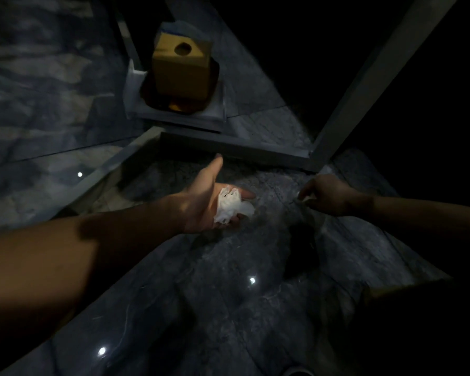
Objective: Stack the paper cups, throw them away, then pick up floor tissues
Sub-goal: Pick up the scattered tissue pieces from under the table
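White crumpled tissue [231,206] lies loose on the spread, palm-up left hand [209,200]; right grip [326,195] unclear.

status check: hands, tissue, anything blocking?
Left hand open, palm up, crumpled white tissue resting on it. Right hand pinching at dark marble floor, contents unclear. Nothing blocking.

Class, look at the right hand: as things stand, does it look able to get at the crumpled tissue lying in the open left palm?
Probably yes. The crumpled tissue lies uncovered on the left hand, whose palm is open and turned up. The right hand hangs beside it over the floor, with only bare floor between them.
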